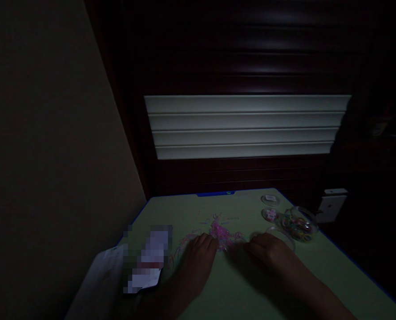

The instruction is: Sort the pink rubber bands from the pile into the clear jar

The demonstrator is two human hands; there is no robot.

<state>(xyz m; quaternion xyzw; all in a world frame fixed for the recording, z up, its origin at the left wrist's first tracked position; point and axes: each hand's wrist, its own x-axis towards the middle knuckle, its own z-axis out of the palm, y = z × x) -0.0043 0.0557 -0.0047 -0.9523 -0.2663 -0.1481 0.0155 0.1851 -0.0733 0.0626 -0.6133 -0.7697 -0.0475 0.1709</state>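
Note:
A loose pile of thin pink bands (220,233), probably small elastics, lies in the middle of the green table (244,284), with stray bands of other colours around it. My left hand (201,251) rests at the pile's left edge, its fingers curled together; its fingertips are too dark to show what they hold. Right of the pile is my right hand (268,251), fingers pinched together, their grip unclear. Behind it lies a clear round lid or dish (289,242), partly covered by the hand.
A clear jar (309,218) of multicoloured bands stands at the right edge, near two small round containers (270,200) (270,215). On the left lie a blurred-out phone-like object (146,278) and white paper (99,280). A wall (51,155) borders the left; a dark slatted panel (244,173) stands behind.

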